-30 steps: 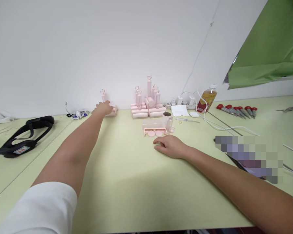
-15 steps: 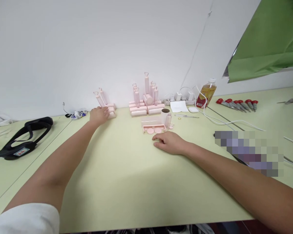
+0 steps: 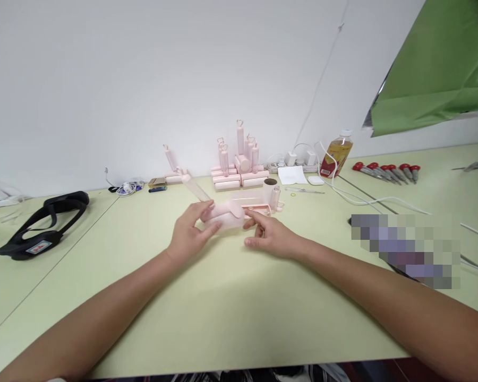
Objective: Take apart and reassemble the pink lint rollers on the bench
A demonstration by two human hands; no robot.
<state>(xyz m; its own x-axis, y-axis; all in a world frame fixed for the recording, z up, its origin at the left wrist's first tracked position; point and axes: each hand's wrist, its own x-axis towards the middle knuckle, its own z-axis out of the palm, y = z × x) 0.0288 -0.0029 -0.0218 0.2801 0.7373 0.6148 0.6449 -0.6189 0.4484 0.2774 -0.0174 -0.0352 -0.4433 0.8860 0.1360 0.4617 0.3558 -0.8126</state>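
Observation:
In the middle of the table, my left hand (image 3: 191, 228) is closed on a pink case (image 3: 225, 213), thumb in front and fingers behind. The case is smeared by motion. A slim pink tube (image 3: 195, 185) with a loop on top leans left just behind the case; whether it rests on it I cannot tell. My right hand (image 3: 274, 235) is at the case's right end, fingers apart and loosely bent, holding nothing. Whether its fingertips touch the case is unclear. Behind them lies an opened pink case (image 3: 249, 199), partly hidden, with a small clear-sided pink tube (image 3: 275, 196) beside it.
Stacked pink cases (image 3: 227, 182) with tubes stand by the wall. A cardboard roll (image 3: 270, 188), tweezers (image 3: 305, 190), a bottle (image 3: 337, 154), red-capped tools (image 3: 386, 171) and white cables (image 3: 354, 199) lie right. A black headset strap (image 3: 48, 228) lies left.
My left hand has brought a pink case and a tube from the back left to the middle. A small gold box now shows at the back left. My right hand has barely moved.

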